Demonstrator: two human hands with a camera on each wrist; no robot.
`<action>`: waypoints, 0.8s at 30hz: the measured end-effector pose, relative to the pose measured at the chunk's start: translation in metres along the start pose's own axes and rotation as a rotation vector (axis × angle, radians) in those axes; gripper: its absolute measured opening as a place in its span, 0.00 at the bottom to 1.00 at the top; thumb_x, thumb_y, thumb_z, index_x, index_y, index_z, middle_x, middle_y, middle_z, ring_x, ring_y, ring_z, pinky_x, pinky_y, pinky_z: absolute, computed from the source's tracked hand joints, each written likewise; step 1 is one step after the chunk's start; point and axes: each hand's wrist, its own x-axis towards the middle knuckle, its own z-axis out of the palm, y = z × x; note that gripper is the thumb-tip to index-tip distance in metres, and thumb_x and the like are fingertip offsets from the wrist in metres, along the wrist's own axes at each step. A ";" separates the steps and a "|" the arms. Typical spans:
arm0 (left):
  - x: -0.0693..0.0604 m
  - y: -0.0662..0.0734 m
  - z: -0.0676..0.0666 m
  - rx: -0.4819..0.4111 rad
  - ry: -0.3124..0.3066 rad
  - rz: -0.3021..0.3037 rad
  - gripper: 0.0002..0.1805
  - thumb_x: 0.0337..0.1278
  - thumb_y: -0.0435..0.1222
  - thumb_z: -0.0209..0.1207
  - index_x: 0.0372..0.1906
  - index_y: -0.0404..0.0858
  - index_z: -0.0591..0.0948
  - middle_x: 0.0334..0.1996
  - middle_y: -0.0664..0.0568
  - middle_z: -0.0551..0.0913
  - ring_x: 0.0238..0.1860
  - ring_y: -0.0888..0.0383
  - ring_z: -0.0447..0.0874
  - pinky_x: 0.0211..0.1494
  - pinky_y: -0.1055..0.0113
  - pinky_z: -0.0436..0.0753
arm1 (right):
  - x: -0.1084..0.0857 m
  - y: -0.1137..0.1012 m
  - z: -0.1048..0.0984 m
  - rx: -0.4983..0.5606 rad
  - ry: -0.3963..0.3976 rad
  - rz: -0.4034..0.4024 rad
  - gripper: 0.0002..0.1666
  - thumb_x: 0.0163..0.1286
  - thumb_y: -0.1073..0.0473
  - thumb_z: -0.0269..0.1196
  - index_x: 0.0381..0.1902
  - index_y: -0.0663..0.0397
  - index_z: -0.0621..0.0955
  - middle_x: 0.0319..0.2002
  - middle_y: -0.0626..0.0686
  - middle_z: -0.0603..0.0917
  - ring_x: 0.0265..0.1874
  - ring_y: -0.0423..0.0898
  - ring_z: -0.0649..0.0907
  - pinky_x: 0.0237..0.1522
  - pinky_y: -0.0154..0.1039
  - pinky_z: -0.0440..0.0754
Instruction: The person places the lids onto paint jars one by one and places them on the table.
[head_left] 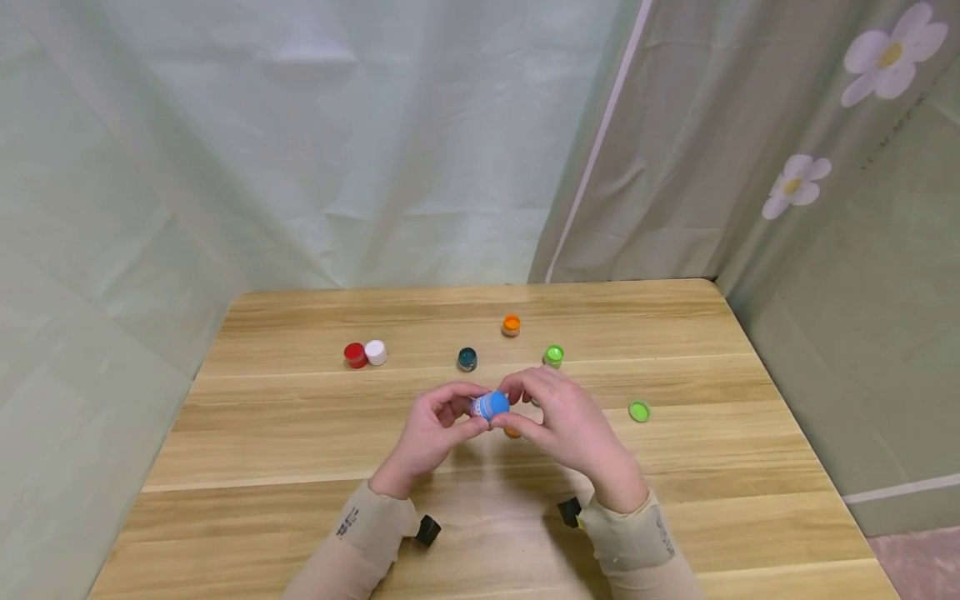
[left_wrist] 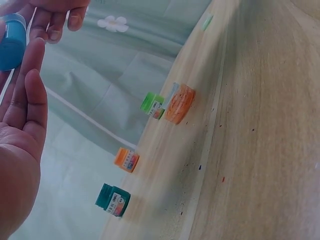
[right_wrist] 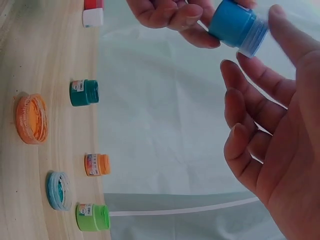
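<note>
A small blue paint jar (head_left: 482, 407) is tilted between the two hands above the table. My left hand (head_left: 429, 429) grips its body with thumb and fingers. My right hand (head_left: 567, 421) has thumb and index finger at opposite sides of the clear-rimmed lid (right_wrist: 254, 37), pinching it; its other fingers are loosely bent. The lid is on the jar. Below the hands lies an orange-smeared lid (right_wrist: 32, 119), and beside it a teal-smeared lid (right_wrist: 59, 191), mostly hidden by the right hand in the head view.
Open jars of dark teal (head_left: 467, 359), orange (head_left: 511, 325) and light green (head_left: 553, 356) paint stand beyond the hands. A red jar (head_left: 356, 355) and white jar (head_left: 376, 352) touch at the left. A green lid (head_left: 639, 411) lies right on the wooden table (head_left: 300, 433). Curtains hang behind.
</note>
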 end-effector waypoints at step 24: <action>0.000 -0.002 -0.001 -0.040 -0.027 0.025 0.18 0.70 0.30 0.69 0.61 0.31 0.84 0.53 0.50 0.87 0.46 0.55 0.85 0.48 0.66 0.87 | -0.001 0.001 -0.003 0.123 0.017 -0.219 0.23 0.67 0.62 0.77 0.60 0.52 0.87 0.60 0.48 0.84 0.59 0.46 0.83 0.57 0.40 0.84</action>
